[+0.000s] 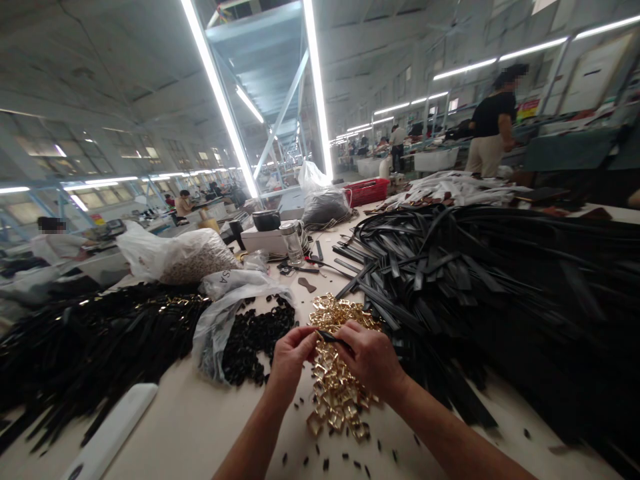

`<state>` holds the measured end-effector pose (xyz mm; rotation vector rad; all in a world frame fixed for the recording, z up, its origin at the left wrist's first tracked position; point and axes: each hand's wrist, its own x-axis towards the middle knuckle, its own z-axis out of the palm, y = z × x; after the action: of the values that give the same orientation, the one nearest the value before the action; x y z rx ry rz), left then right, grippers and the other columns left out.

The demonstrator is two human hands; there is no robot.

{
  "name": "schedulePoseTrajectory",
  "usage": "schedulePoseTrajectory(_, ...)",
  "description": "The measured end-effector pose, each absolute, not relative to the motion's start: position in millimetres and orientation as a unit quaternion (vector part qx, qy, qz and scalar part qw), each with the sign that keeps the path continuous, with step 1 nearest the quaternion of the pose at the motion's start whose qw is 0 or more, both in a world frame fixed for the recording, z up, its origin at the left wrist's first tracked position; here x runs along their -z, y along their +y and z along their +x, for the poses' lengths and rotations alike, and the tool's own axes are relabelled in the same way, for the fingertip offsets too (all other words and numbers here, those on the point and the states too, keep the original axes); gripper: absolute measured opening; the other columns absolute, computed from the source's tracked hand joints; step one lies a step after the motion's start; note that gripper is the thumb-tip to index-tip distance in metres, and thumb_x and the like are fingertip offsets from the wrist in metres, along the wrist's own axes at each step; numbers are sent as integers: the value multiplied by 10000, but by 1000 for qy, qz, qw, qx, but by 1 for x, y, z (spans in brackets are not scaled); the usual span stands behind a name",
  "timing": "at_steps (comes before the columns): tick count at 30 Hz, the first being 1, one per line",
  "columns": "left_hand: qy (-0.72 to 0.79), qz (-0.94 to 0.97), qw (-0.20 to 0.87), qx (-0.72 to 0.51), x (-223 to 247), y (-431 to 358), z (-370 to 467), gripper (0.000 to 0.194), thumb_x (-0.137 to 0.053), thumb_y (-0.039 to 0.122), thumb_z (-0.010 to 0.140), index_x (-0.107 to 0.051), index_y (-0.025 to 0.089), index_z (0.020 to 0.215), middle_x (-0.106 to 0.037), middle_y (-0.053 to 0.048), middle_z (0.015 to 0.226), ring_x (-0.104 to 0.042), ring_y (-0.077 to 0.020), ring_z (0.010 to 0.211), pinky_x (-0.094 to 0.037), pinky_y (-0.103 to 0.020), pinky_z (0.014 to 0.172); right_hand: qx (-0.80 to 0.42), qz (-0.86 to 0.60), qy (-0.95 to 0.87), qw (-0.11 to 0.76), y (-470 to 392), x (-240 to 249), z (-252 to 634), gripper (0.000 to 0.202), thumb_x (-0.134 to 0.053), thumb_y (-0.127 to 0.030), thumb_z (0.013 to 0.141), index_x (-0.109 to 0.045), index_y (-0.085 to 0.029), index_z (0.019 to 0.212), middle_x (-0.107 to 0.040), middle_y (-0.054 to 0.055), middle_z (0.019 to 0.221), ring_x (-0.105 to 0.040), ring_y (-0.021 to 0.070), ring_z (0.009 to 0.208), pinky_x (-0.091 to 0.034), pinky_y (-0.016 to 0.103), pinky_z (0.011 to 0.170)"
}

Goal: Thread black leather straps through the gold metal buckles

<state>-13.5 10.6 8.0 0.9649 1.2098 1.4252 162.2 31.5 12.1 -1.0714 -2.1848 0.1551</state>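
Note:
Over a pile of gold buckles [333, 390], my two hands meet at a black strap piece [330, 337]. The fingers of my right hand [373, 357] are closed around the strap. My left hand [293, 360] pinches at its left end, where a small gold-coloured bit shows; its exact shape is too small to tell. Left of the buckles, small black loops [257, 337] lie heaped beside a clear plastic bag [215, 333]. Long black straps [425, 260] form a large pile on the right.
Black straps with gold buckles [115, 327] cover the left side. A white bar-shaped object [115, 433] lies at the front left. Farther back are a filled bag [195, 257], a glass jar [291, 243] and a red basket [367, 191]. A person [493, 127] stands beyond, at the right.

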Motion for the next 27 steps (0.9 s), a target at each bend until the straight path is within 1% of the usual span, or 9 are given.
schedulePoseTrajectory(3, 494, 363, 510, -604, -2, 14, -19, 281, -816, 337, 620, -701, 122, 759, -614, 4, 608, -493, -64, 493, -387, -173, 478, -67, -424, -827, 364, 32, -16, 164, 158, -495, -235, 904, -595, -195, 789, -584, 4, 759, -553, 124, 654, -298, 243, 594)
schedulePoseTrajectory(6, 483, 322, 534, -615, 3, 17, -22, 271, -838, 313, 592, -670, 129, 699, -615, 7, 625, -552, -71, 552, -424, -154, 512, -67, -411, -821, 390, 32, -18, 165, 155, -485, -231, 907, -616, -198, 832, -597, 12, 776, -564, 128, 673, -312, 240, 608)
schedulePoseTrajectory(9, 458, 292, 567, -619, 3, 18, -23, 283, -861, 279, 558, -660, 122, 681, -671, -32, 768, -615, -93, 650, -492, -172, 597, -50, -401, -831, 381, 31, -16, 164, 165, -493, -233, 904, -607, -194, 790, -586, 6, 756, -547, 119, 652, -298, 239, 598)
schedulePoseTrajectory(11, 444, 278, 587, -618, 2, 17, -22, 296, -866, 270, 549, -648, 119, 681, -689, -55, 857, -637, -110, 680, -520, -197, 619, -36, -402, -839, 366, 30, -14, 162, 186, -488, -234, 910, -593, -191, 763, -576, 1, 747, -531, 113, 637, -283, 243, 588)
schedulePoseTrajectory(13, 439, 271, 605, -607, 1, 16, -22, 296, -854, 279, 573, -627, 128, 687, -694, -58, 843, -653, -125, 690, -517, -194, 592, -24, -400, -846, 352, 30, -12, 161, 205, -469, -240, 925, -589, -192, 766, -570, 1, 751, -522, 112, 630, -273, 252, 585)
schedulePoseTrajectory(16, 441, 278, 620, -586, 1, 15, -21, 298, -834, 304, 609, -597, 145, 695, -685, -40, 738, -665, -137, 677, -469, -160, 520, -10, -397, -855, 333, 29, -13, 161, 230, -442, -253, 947, -590, -196, 781, -566, 3, 758, -513, 115, 625, -264, 267, 587)
schedulePoseTrajectory(18, 448, 278, 616, -585, 0, 15, -21, 317, -842, 319, 592, -596, 148, 694, -670, -22, 695, -652, -121, 629, -438, -147, 492, 0, -394, -859, 326, 29, -14, 162, 233, -441, -257, 951, -591, -196, 782, -566, 5, 760, -508, 117, 623, -259, 272, 586)
schedulePoseTrajectory(21, 461, 282, 595, -595, 1, 15, -20, 334, -852, 348, 569, -615, 144, 685, -645, 0, 655, -608, -87, 560, -432, -150, 500, 14, -393, -861, 322, 28, -14, 161, 224, -449, -241, 945, -589, -193, 776, -567, 8, 754, -501, 116, 616, -252, 274, 579)
schedulePoseTrajectory(27, 488, 383, 511, -595, -6, 11, -13, 273, -832, 331, 601, -704, 134, 739, -665, -18, 654, -554, -83, 570, -443, -186, 569, 34, -399, -860, 316, 28, -10, 159, 228, -451, -226, 933, -565, -184, 740, -564, 12, 727, -484, 113, 584, -224, 280, 555)
